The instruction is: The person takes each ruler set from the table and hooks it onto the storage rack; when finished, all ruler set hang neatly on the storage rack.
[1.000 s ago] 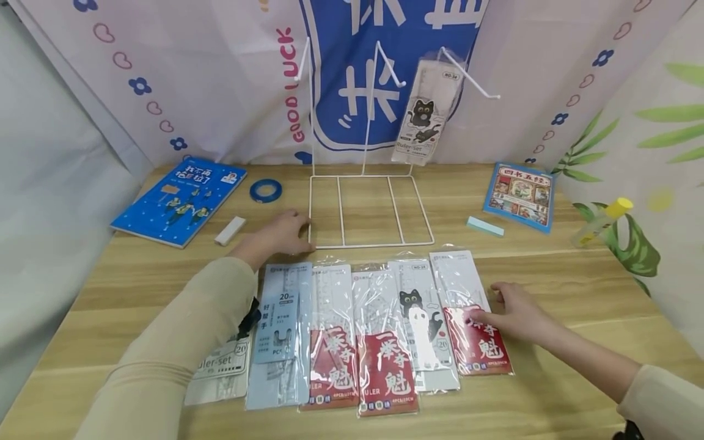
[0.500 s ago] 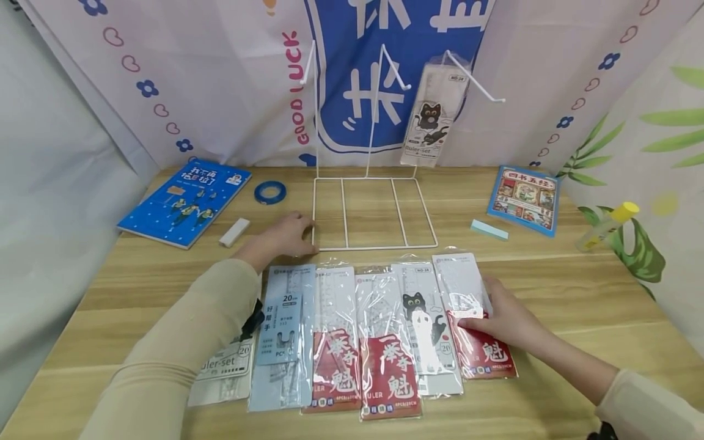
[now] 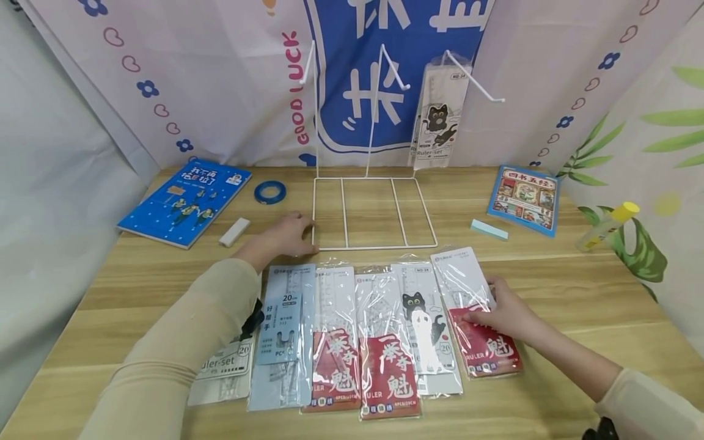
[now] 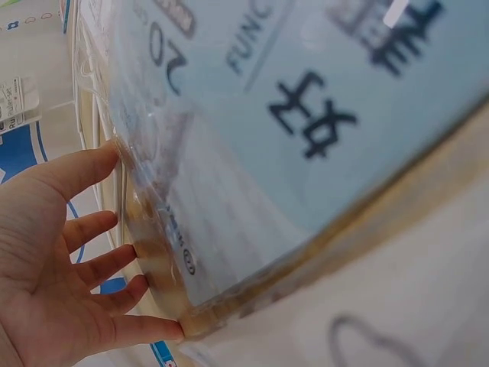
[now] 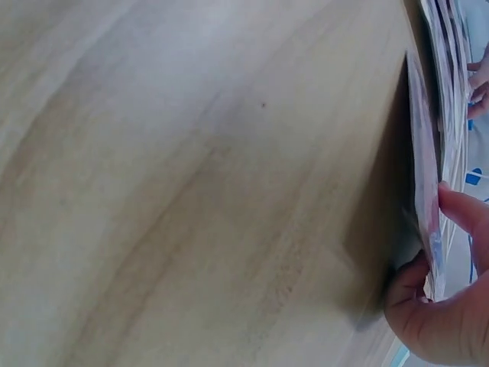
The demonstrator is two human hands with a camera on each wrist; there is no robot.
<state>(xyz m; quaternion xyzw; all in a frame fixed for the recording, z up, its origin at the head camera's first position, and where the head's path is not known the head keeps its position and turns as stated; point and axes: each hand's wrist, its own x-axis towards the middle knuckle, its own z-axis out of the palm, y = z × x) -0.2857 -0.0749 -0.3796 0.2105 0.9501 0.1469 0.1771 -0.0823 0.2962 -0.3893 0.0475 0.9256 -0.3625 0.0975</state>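
Note:
My right hand [image 3: 508, 311] pinches a ruler set in a clear sleeve with a red lower half [image 3: 484, 342], the rightmost of a row on the table. In the right wrist view, thumb and finger hold this thin pack [image 5: 425, 168] by its edge, raised off the wood. My left hand [image 3: 286, 235] rests at the front left corner of a white wire display rack [image 3: 374, 247]. Its fingers [image 4: 107, 264] are spread and fairly straight, touching near the wire. A black-cat ruler set [image 3: 434, 131] hangs from the rack's right hook.
Several ruler packs lie in the row: a blue one [image 3: 283, 342], two red-and-white ones, cat ones. Around them are a blue book [image 3: 184, 201], blue tape [image 3: 270, 192], a white eraser [image 3: 234, 232], a light-blue block [image 3: 489, 230], a comic-covered book [image 3: 524, 198] and a glue stick [image 3: 607, 227].
My right hand has taken hold of the rightmost red ruler pack and shifted it slightly right. The hanging cat pack has swung to a more upright angle. My left hand stays at the rack corner.

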